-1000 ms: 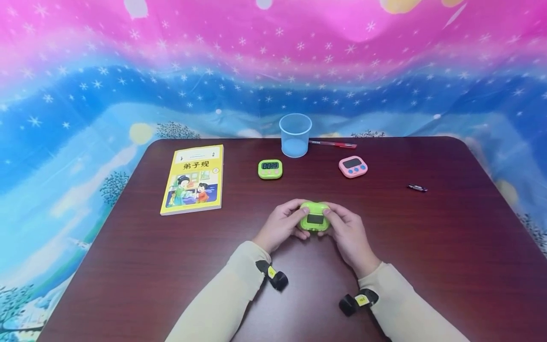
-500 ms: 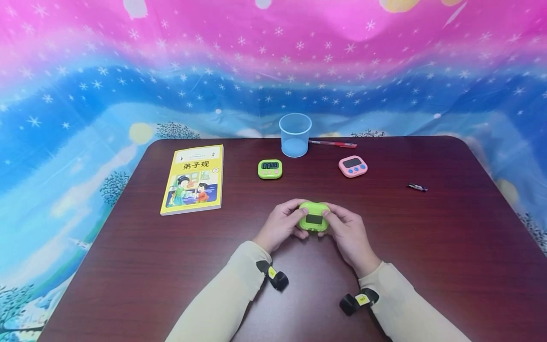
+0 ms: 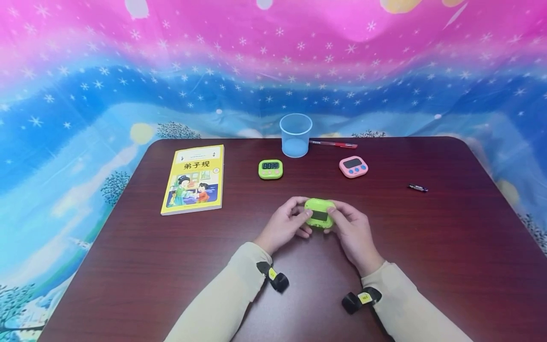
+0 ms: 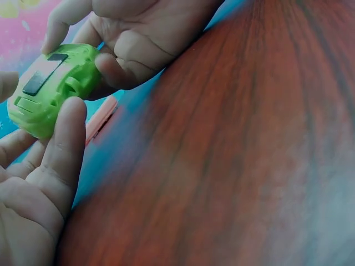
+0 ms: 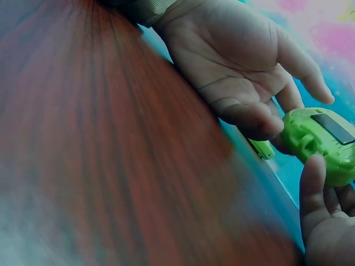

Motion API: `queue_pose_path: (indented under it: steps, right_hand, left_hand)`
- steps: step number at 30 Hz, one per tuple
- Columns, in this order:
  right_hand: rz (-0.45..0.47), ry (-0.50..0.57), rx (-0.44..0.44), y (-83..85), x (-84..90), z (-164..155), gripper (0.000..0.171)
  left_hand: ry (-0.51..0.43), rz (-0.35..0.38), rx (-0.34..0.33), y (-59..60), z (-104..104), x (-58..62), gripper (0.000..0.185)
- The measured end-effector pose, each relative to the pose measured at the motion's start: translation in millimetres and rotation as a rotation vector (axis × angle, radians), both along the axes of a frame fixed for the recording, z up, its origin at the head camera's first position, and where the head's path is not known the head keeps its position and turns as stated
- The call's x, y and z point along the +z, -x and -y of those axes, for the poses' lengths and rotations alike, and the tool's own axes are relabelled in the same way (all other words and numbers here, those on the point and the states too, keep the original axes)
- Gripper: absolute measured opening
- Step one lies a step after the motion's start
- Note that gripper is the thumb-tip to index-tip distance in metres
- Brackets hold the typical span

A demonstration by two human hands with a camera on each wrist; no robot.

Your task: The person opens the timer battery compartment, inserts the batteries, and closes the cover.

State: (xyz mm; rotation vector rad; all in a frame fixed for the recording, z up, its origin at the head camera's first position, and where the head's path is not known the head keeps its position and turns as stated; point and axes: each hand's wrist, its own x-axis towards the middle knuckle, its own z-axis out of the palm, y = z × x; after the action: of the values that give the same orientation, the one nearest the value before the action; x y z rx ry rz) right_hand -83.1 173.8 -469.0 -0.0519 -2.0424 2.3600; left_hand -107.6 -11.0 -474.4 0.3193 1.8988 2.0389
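A green digital timer (image 3: 318, 213), with its back and a dark rectangular plate turned up, is held above the table between both hands. My left hand (image 3: 284, 225) has curled fingers along its left side, and the thumb reaches over the edge of the plate. From the other side my right hand (image 3: 352, 232) pinches it, thumb on top. In the left wrist view the timer (image 4: 61, 91) shows a notched edge, with a left fingertip against it. The right wrist view shows the timer (image 5: 321, 141) too, with the left thumb just above it. Its front face is hidden.
Beyond the hands lie a second green timer (image 3: 270, 169) with a lit display and a pink timer (image 3: 353, 167). A translucent blue cup (image 3: 295, 142) stands near the back edge beside a red pen (image 3: 337, 144). A yellow book (image 3: 194, 183) lies left, a small dark object (image 3: 417, 188) right.
The held timer has shifted slightly right and away, and tilted a little. The left thumb has slid down from its upper corner to the dark plate. The other green timer's digits have changed.
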Motion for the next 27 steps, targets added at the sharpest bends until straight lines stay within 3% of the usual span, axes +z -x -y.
queue_pose_path:
  steps: [6,15,27]
  right_hand:
    - [-0.053,0.026,0.016,0.3,0.2,-3.2,0.030]
    - [-0.110,0.047,0.040,-1.9,3.3,-3.5,0.030]
    - [-0.198,-0.037,0.092,-2.8,1.7,-4.8,0.033]
  left_hand:
    - [-0.004,0.059,0.005,0.9,0.1,3.3,0.036]
    - [0.015,0.183,-0.059,3.9,4.5,9.4,0.046]
    - [-0.001,0.184,-0.093,3.8,6.9,8.3,0.043]
